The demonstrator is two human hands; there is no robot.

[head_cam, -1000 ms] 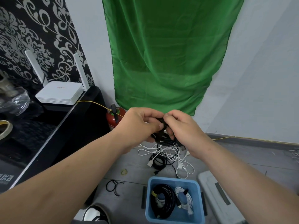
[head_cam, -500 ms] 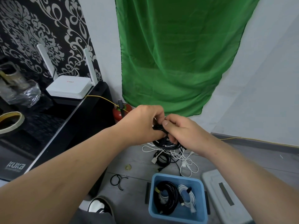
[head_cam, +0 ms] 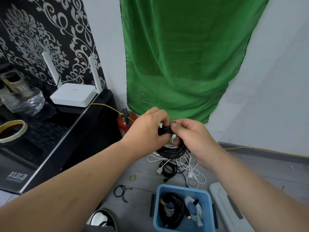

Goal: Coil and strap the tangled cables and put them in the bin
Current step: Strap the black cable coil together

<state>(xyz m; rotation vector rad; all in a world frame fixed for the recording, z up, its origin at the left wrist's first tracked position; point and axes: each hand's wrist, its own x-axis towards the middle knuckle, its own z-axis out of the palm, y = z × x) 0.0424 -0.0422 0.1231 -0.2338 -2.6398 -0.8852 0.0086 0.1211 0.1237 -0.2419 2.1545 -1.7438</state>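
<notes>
A coiled black cable (head_cam: pixel 172 151) hangs in the air between both hands. My left hand (head_cam: pixel 147 129) grips the top of the coil, and my right hand (head_cam: pixel 192 136) pinches the same spot from the right, thumb on top. Whether a strap is on the coil I cannot tell. Below them a tangle of white cables (head_cam: pixel 192 171) and a small black cable (head_cam: pixel 168 169) lie on the grey floor. The blue bin (head_cam: pixel 205 195) stands at the bottom, holding a coiled black cable (head_cam: pixel 172 210) and a coiled white cable (head_cam: pixel 194 208).
A black cabinet (head_cam: pixel 55 158) with a white router (head_cam: pixel 73 96) and a tape roll (head_cam: pixel 11 131) stands at the left. A red fire extinguisher (head_cam: pixel 124 123) sits by the green cloth (head_cam: pixel 180 64). A loose black tie (head_cam: pixel 121 192) and a grey lid (head_cam: pixel 224 208) lie on the floor.
Both hands stay closed on the top of the black coil; the right thumb has shifted on it. The camera has turned slightly left and up, so the scene sits further right.
</notes>
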